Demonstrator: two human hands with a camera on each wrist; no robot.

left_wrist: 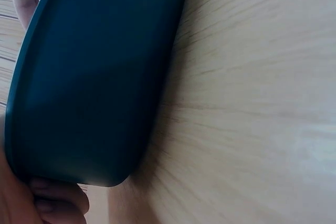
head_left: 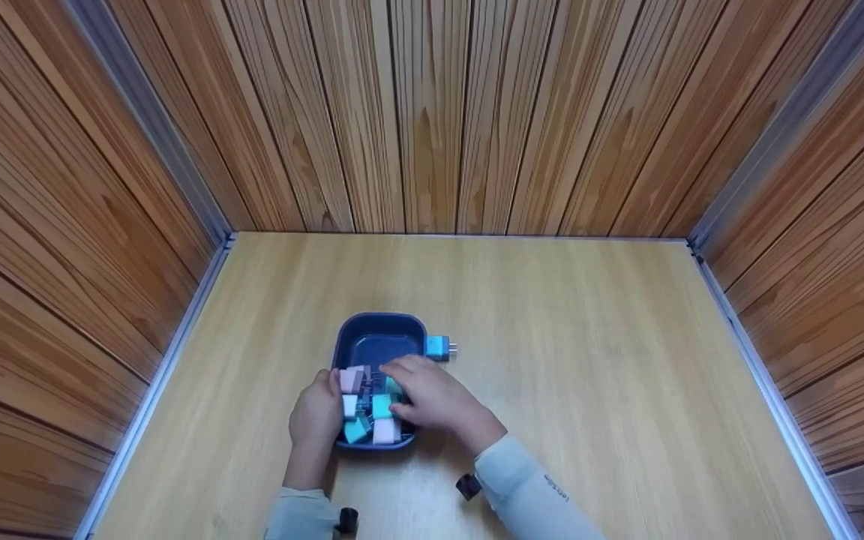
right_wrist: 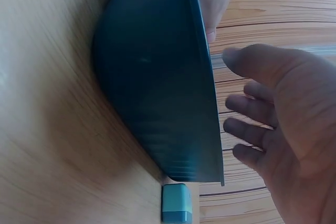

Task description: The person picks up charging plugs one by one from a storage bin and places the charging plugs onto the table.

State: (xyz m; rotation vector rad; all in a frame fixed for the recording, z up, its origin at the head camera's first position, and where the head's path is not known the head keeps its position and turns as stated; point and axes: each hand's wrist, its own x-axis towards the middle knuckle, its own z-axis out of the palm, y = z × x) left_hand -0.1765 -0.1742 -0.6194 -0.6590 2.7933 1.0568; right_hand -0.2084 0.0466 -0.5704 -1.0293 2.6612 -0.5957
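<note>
A deep navy plastic bin (head_left: 381,321) stands on the table, its near part heaped with small pink, white and teal blocks (head_left: 382,406). My left hand (head_left: 316,412) grips the bin's left wall, thumb over the rim; in the left wrist view its fingers (left_wrist: 60,200) curl against the outside. Over the right rim reaches my right hand (head_left: 432,394), above the blocks. Seen from the right wrist, its fingers (right_wrist: 252,129) are spread and loosely bent, with nothing between them and the thumb. Parts of the blocks are hidden under this hand.
Just outside the bin's far right side lies a two-tone blue block (head_left: 438,347) with metal pins at one end. Wood-panelled walls (head_left: 432,120) enclose the light wood table (head_left: 589,360) at the back and both sides, with metal rails (head_left: 769,356) along the edges.
</note>
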